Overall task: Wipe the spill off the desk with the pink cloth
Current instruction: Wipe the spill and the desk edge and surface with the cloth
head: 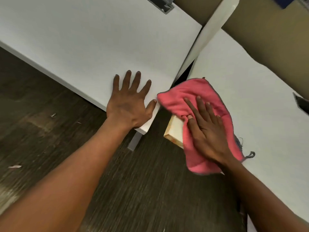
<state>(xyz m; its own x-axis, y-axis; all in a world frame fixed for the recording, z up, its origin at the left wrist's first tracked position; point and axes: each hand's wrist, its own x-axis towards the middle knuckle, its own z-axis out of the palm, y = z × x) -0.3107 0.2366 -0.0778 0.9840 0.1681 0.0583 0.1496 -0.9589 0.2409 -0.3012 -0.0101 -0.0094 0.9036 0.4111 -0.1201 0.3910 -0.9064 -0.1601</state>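
The pink cloth [187,96] lies spread over the near corner of the right white desk [260,101]. My right hand [205,129] presses flat on the cloth, fingers straight, with the thumb tucked into a fold. The cloth's edge overhangs the desk's corner, where the pale edge banding [173,131] shows with faint orange stains. My left hand [129,102] rests flat with spread fingers on the near corner of the left white desk [87,47]. No spill is visible on the bare desk surfaces.
A white divider panel [210,32] runs between the two desks, with a dark gap below it. A grey cable slot [160,4] sits at the left desk's far edge. Dark wood-look floor [50,131] with small scraps lies below. A dark object [301,102] pokes in at the right edge.
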